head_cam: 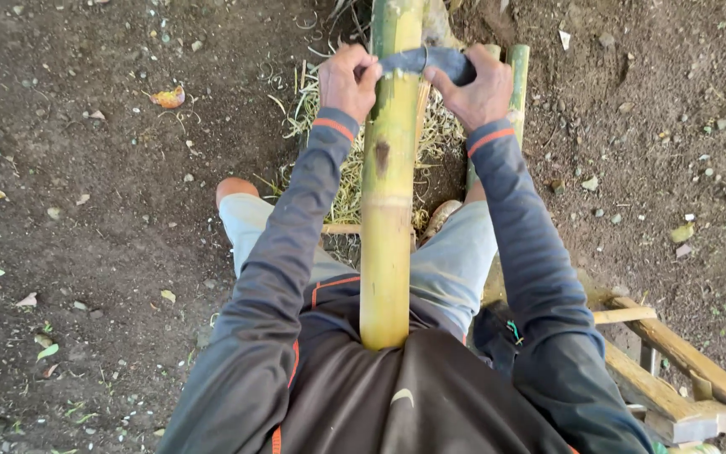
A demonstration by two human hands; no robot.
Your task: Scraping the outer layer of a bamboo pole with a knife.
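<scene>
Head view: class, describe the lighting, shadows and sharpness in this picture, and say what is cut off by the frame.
Head view: soft, even shade, no glare or hard shadows; the bamboo pole, left hand and right hand gripping the dark blade look sharp; the wooden frame is cut by the right edge, and the pole's far end by the top edge.

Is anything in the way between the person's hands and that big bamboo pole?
Nothing visible. The left hand and right hand grip the two ends of a dark blade laid across the bamboo pole, pressed right against it.
</scene>
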